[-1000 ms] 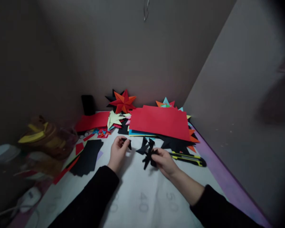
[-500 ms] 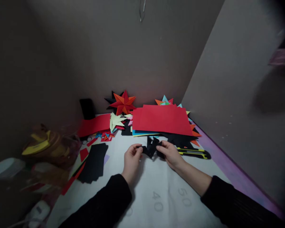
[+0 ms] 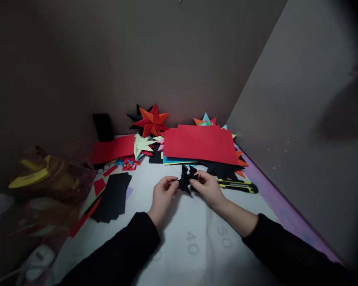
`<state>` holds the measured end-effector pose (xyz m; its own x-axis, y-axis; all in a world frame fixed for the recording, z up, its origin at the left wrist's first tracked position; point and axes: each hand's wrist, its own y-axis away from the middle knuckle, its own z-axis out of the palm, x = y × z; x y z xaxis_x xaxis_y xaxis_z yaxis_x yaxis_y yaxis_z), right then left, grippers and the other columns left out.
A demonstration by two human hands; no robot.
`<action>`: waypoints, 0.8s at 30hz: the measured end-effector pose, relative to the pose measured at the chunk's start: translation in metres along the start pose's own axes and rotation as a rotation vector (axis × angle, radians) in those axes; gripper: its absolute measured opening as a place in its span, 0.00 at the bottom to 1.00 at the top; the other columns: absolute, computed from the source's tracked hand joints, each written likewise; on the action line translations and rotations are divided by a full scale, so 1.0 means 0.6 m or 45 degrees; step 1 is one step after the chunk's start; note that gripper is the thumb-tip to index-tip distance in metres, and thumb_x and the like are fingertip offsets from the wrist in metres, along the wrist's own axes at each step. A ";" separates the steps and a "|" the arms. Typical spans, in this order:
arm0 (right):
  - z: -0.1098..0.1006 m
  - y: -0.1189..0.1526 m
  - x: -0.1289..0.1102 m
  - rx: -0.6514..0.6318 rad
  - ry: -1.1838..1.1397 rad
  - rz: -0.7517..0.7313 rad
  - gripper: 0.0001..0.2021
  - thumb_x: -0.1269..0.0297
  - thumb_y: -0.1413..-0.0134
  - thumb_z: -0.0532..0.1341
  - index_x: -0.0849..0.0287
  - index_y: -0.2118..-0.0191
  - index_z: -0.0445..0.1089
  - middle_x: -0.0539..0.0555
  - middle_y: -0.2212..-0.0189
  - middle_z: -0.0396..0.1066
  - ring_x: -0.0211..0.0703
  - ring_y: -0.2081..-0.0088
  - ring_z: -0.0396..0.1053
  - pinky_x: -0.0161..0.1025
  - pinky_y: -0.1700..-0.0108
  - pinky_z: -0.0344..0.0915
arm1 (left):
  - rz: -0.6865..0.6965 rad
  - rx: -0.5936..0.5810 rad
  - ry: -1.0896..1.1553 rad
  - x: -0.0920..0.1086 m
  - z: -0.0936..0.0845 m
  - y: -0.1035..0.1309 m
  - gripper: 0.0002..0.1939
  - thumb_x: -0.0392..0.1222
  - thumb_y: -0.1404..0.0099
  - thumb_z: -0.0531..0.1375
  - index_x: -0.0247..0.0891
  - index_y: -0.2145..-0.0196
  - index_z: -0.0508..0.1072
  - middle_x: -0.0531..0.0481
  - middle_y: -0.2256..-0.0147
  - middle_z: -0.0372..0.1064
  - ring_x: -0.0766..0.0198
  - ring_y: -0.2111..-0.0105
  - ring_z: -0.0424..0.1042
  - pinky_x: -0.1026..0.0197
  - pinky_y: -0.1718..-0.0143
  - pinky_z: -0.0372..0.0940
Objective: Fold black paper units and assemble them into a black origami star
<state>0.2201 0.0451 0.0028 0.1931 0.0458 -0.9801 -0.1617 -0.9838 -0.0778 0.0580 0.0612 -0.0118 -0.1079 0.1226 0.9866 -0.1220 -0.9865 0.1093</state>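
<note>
The cutter [image 3: 238,186] is black and yellow (a bright yellow), the big sheets [image 3: 201,145] plain red.

Table [image 3: 179,238]. Folded piece [image 3: 185,182]: centre, before the sheet stack [image 3: 201,145]. Utility knife [image 3: 238,186]: right of folded piece. Strip pile [image 3: 111,198]: left of folded piece. Loose sheet [image 3: 115,149]: behind strip pile, left of sheet stack. Phone-like slab [image 3: 103,127]: behind loose sheet. Large star [image 3: 152,121]: rear, by the wall. Small star [image 3: 206,120]: behind sheet stack.
</note>
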 end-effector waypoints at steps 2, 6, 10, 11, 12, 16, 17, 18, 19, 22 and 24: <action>-0.003 0.006 -0.001 -0.010 -0.011 0.010 0.08 0.61 0.55 0.60 0.58 0.76 0.62 0.47 0.81 0.60 0.35 0.78 0.58 0.33 0.75 0.55 | 0.015 -0.003 -0.010 -0.001 0.002 0.003 0.13 0.44 0.47 0.62 0.34 0.64 0.72 0.51 0.74 0.68 0.68 0.75 0.66 0.66 0.73 0.62; -0.009 0.009 0.001 -0.060 0.054 -0.013 0.08 0.61 0.55 0.60 0.59 0.77 0.63 0.47 0.82 0.60 0.35 0.78 0.57 0.33 0.75 0.54 | 0.070 0.002 -0.036 0.003 0.007 0.007 0.13 0.43 0.47 0.62 0.34 0.65 0.72 0.52 0.75 0.68 0.68 0.75 0.66 0.66 0.73 0.62; -0.007 0.008 0.003 -0.091 0.035 -0.015 0.08 0.61 0.55 0.59 0.59 0.78 0.62 0.46 0.82 0.58 0.35 0.78 0.55 0.33 0.75 0.53 | 0.082 0.014 -0.033 0.007 0.011 0.009 0.12 0.43 0.47 0.62 0.35 0.65 0.71 0.53 0.76 0.67 0.69 0.76 0.66 0.66 0.73 0.62; -0.005 0.008 0.002 -0.092 0.024 -0.012 0.09 0.61 0.55 0.60 0.59 0.78 0.62 0.46 0.83 0.57 0.35 0.78 0.55 0.33 0.75 0.53 | 0.077 0.018 -0.024 0.008 0.012 0.010 0.12 0.43 0.47 0.62 0.35 0.65 0.70 0.54 0.76 0.67 0.69 0.76 0.66 0.66 0.73 0.62; -0.004 0.009 0.002 -0.095 0.018 -0.011 0.09 0.62 0.56 0.60 0.59 0.78 0.62 0.46 0.82 0.57 0.35 0.78 0.55 0.33 0.75 0.52 | 0.073 0.023 -0.013 0.009 0.013 0.011 0.12 0.43 0.48 0.62 0.35 0.66 0.70 0.54 0.76 0.67 0.69 0.77 0.66 0.66 0.73 0.62; -0.003 0.009 0.000 -0.118 -0.004 0.002 0.08 0.62 0.56 0.60 0.59 0.78 0.63 0.46 0.82 0.58 0.35 0.77 0.55 0.33 0.74 0.52 | 0.076 0.013 0.005 0.015 0.014 0.012 0.13 0.42 0.48 0.62 0.36 0.65 0.69 0.56 0.78 0.65 0.71 0.78 0.65 0.67 0.74 0.61; -0.003 0.009 0.000 -0.132 -0.013 0.009 0.08 0.62 0.55 0.60 0.59 0.78 0.63 0.46 0.82 0.58 0.35 0.77 0.55 0.33 0.74 0.52 | 0.077 0.003 0.005 0.017 0.014 0.012 0.13 0.42 0.48 0.63 0.36 0.64 0.69 0.56 0.78 0.64 0.71 0.78 0.65 0.67 0.74 0.61; -0.003 0.009 0.000 -0.148 -0.022 0.020 0.08 0.62 0.55 0.60 0.60 0.77 0.64 0.46 0.82 0.59 0.35 0.77 0.56 0.33 0.74 0.53 | 0.077 -0.005 0.004 0.017 0.014 0.012 0.14 0.42 0.48 0.63 0.36 0.64 0.69 0.57 0.78 0.63 0.71 0.78 0.65 0.68 0.75 0.60; -0.004 0.009 0.001 -0.163 -0.029 0.031 0.08 0.62 0.55 0.60 0.60 0.77 0.64 0.46 0.81 0.59 0.35 0.77 0.56 0.33 0.74 0.53 | 0.076 -0.011 0.002 0.017 0.014 0.012 0.14 0.42 0.48 0.63 0.36 0.64 0.69 0.56 0.78 0.63 0.71 0.78 0.65 0.68 0.75 0.60; -0.003 0.010 0.002 -0.184 -0.057 0.063 0.08 0.62 0.56 0.60 0.60 0.77 0.64 0.46 0.82 0.60 0.35 0.77 0.58 0.33 0.74 0.54 | 0.061 -0.012 0.000 0.015 0.015 0.011 0.12 0.43 0.48 0.62 0.35 0.67 0.69 0.55 0.78 0.64 0.71 0.78 0.65 0.68 0.76 0.60; -0.002 0.011 0.002 -0.189 -0.094 0.088 0.09 0.61 0.57 0.61 0.60 0.78 0.64 0.46 0.82 0.61 0.35 0.78 0.58 0.33 0.75 0.55 | 0.049 -0.006 0.002 0.012 0.014 0.010 0.11 0.43 0.48 0.62 0.35 0.69 0.68 0.55 0.78 0.65 0.71 0.79 0.64 0.68 0.77 0.59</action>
<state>0.2206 0.0385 0.0014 0.1141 -0.0157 -0.9933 -0.0265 -0.9996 0.0128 0.0649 0.0550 -0.0027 -0.1139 0.0847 0.9899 -0.1226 -0.9899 0.0706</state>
